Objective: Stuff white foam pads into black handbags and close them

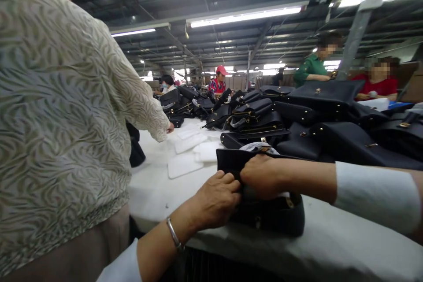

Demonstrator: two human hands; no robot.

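A black handbag point(274, 220) with gold-coloured fittings lies near the front edge of the white-covered table, its flap raised behind my hands. My left hand point(218, 198), with a silver bangle at the wrist, has its fingers curled over the bag's left end. Close beside it, my right hand point(262, 176) is closed at the bag's opening, knuckles up. Both hands grip the bag; the fingertips are hidden inside or behind its edge. Some pale wrapping point(259, 146) shows behind the right hand.
Black handbags point(346, 141) are heaped along the table's right and back. White flat sheets point(185, 165) lie on the table point(155, 194) left of my bag. A co-worker in a patterned top point(62, 110) stands close at my left. Several people work farther back.
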